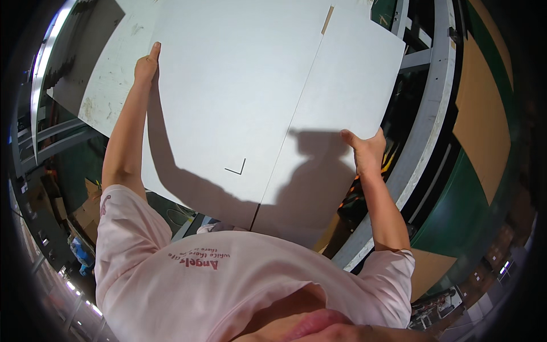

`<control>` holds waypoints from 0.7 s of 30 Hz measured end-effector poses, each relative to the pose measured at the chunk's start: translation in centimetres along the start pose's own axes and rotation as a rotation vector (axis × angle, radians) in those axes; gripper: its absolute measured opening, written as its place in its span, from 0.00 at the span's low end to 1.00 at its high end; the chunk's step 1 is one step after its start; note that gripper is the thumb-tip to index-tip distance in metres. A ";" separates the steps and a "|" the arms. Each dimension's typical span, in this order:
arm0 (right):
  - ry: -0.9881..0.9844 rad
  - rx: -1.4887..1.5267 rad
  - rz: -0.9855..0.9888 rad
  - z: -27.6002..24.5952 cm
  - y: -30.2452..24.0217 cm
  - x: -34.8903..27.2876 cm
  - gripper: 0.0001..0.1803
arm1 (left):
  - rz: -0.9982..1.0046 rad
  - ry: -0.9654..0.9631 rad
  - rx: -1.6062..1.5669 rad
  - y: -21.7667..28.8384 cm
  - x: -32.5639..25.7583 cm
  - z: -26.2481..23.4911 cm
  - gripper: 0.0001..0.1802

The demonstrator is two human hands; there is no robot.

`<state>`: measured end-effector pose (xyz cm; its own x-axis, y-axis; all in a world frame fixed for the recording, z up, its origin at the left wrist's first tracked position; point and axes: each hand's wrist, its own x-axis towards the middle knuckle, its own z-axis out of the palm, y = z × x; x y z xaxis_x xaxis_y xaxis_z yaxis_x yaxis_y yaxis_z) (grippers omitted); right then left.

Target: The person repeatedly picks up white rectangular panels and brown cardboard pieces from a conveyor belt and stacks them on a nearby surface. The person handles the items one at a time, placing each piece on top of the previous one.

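a workshop with a grey metal rail (436, 114) at the right, brown cardboard (481, 131) lying on a green surface (450, 202) past it, and a scuffed pale board (111, 94) at the left. in the middle, in front of the wearer's pink shirt (228, 296), is a broad white sheet (239, 97), lying between the two bare hands. its far end runs out of view, so its full length cannot be told; a thin crease (290, 121) runs away from the body, leaning right, from a dark slot (256, 216) at the near edge to a brown slot (327, 20) farther off. the left hand (147, 65) grasps the left edge well out from the chest, arm stretched, thumb pointing away. the right hand (369, 153) grasps the right edge closer to the body, thumb on the face, pointing inward. the right is thus the nearer hand, and the two grips sit diagonally across the sheet. the fingers underneath are hidden. a shadow covers the near part.
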<state>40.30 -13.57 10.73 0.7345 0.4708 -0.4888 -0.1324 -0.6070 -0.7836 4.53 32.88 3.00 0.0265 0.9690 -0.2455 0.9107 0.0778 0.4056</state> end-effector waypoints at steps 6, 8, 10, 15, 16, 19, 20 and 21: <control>0.047 -0.001 -0.133 0.3 1.7 0.7 0.38 | -0.096 0.079 0.140 3.4 -3.2 -0.5 0.45; 0.064 -0.017 -0.117 0.6 0.4 0.3 0.38 | -0.111 0.103 0.158 4.3 -4.1 -0.6 0.44; 0.116 -0.097 -0.005 1.1 -1.6 -0.8 0.38 | -0.098 0.142 0.203 4.4 -4.3 -0.1 0.44; 0.020 0.189 -0.161 0.8 1.8 1.1 0.35 | -0.031 0.233 0.114 3.4 -4.7 0.2 0.37; 0.029 0.177 -0.182 0.5 2.8 1.6 0.35 | 0.112 0.313 0.037 2.9 -5.1 0.7 0.32; 0.158 -0.015 -0.201 0.8 1.3 0.3 0.35 | 0.486 0.446 0.241 3.6 -10.9 1.8 0.23; 0.221 -0.109 -0.187 1.0 1.1 -0.7 0.35 | 0.605 0.334 0.104 3.2 -13.9 2.2 0.22; 0.274 -0.156 -0.232 1.0 1.7 -0.8 0.36 | 0.728 0.222 -0.039 3.1 -16.8 2.6 0.22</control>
<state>38.78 -14.34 9.40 0.8862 0.4316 -0.1686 0.1453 -0.6044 -0.7833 8.00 16.21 6.13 0.5276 0.8032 0.2766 0.6800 -0.5945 0.4291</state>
